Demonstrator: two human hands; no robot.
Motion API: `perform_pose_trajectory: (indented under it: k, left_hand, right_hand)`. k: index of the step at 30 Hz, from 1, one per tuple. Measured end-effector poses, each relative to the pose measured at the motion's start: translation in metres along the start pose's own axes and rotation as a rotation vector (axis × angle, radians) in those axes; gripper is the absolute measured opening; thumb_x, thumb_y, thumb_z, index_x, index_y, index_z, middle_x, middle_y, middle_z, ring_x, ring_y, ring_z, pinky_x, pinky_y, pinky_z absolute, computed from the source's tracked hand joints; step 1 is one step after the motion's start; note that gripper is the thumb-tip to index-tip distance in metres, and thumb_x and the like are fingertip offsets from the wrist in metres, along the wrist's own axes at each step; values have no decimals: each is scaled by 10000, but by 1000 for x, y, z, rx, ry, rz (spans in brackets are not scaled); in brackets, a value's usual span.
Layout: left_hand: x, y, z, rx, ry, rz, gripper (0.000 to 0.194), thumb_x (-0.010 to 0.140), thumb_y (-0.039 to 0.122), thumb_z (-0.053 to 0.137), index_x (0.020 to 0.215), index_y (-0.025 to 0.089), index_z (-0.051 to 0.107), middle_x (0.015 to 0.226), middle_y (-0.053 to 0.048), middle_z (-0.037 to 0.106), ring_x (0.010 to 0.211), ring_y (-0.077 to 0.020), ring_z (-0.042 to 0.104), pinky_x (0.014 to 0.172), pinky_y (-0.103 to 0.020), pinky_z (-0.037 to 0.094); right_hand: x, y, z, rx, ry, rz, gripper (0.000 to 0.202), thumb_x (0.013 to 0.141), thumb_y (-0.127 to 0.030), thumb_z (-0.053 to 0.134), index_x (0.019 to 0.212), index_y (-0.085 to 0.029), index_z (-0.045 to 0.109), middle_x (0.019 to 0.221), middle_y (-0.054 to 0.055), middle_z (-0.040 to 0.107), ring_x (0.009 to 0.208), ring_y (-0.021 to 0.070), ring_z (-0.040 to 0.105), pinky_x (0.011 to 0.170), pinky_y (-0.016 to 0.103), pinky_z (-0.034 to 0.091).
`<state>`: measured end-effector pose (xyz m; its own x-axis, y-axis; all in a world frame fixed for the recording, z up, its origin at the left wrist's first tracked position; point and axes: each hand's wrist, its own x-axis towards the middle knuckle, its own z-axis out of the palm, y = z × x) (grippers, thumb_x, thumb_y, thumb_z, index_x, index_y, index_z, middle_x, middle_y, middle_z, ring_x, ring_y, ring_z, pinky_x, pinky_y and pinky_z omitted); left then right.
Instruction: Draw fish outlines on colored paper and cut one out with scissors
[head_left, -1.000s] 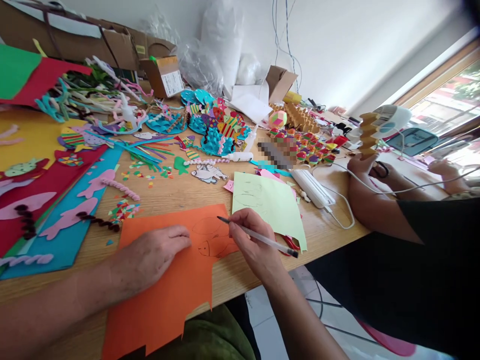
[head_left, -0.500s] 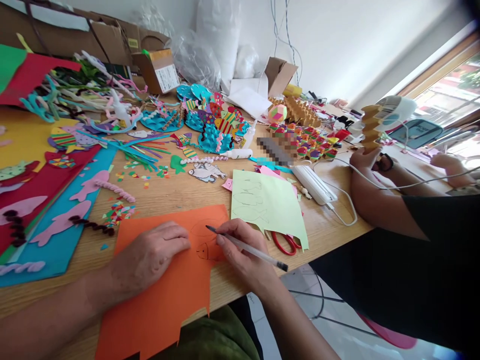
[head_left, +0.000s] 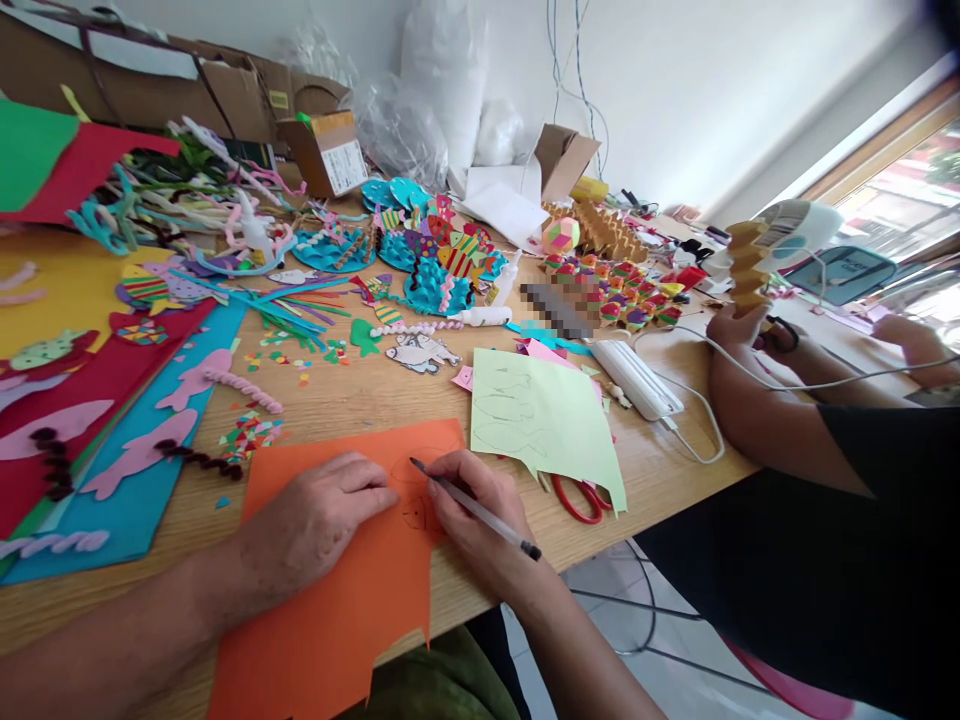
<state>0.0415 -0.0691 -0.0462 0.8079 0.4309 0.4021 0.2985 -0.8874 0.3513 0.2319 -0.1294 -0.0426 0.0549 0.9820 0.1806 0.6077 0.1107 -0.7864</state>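
Observation:
My right hand (head_left: 484, 548) pinches a pen (head_left: 496, 524) with a clear barrel and a black end. The pen's tip touches an orange paper sheet (head_left: 330, 620), on a faint fish-like outline partly covered by my fingers. Just below this outline is a darker small fish drawing (head_left: 414, 515) with an eye and a curved line. Flat across the sheet rests my left hand (head_left: 319, 510), palm down, holding nothing. To the right lies a pale green paper (head_left: 555, 420) bearing several fish outlines. Red-handled scissors (head_left: 577, 500) stick out from under its lower edge.
Pink paper fish (head_left: 142, 450) with twisted stems lie on coloured sheets at left. Black-and-white fish cutouts (head_left: 424, 352), a glue bottle (head_left: 484, 316) and a white power strip (head_left: 637, 380) stand farther back. At right, a co-worker's hands (head_left: 739, 325) hold folded golden paper (head_left: 748, 265).
The pen tip has shifted slightly left along the outline, and the pen's back end has swung left and down. My left hand stays on the sheet. The whole view has shifted a little.

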Motion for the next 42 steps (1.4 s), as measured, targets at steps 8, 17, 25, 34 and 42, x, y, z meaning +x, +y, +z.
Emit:
perform_pose_trajectory:
  k: [8, 17, 25, 34, 42]
  left_hand:
    - [-4, -1, 3, -15, -19, -11, 375, 903, 47, 291, 912, 136, 655, 822, -50, 613, 783, -154, 566, 692, -246, 487]
    - [-3, 0, 1, 27, 27, 18, 401, 902, 39, 276, 907, 128, 667, 846, -59, 653, 808, -158, 601, 715, -255, 520]
    - [-3, 1, 2, 38, 38, 23, 404, 921, 85, 267, 898, 121, 669, 860, -79, 669, 783, -166, 610, 698, -259, 535]
    - [-6, 0, 5, 15, 33, 24, 415, 948, 133, 246, 913, 124, 660, 872, -84, 660, 787, -179, 598, 702, -279, 526]
    - [-6, -2, 6, 9, 24, 16, 394, 921, 83, 269, 906, 132, 660, 877, -74, 657, 800, -174, 594, 718, -274, 521]
  right_hand:
    - [-1, -1, -2, 45, -39, -39, 105, 757, -121, 517, 792, -194, 583, 665, -12, 645, 581, 116, 574, 546, 202, 423]
    - [-1, -1, 0, 19, -44, -47, 131, 768, -125, 486, 806, -189, 593, 683, -1, 658, 574, 115, 577, 534, 203, 419]
    - [0, 1, 1, -21, 21, -58, 126, 755, -122, 490, 782, -174, 602, 634, 0, 645, 551, 115, 580, 507, 194, 406]
    - [0, 0, 2, -44, 8, -71, 128, 772, -131, 495, 799, -180, 610, 658, 1, 662, 569, 119, 597, 527, 198, 418]
    - [1, 1, 2, -50, 1, -71, 126, 771, -140, 499, 797, -187, 613, 679, 1, 673, 587, 121, 604, 541, 200, 429]
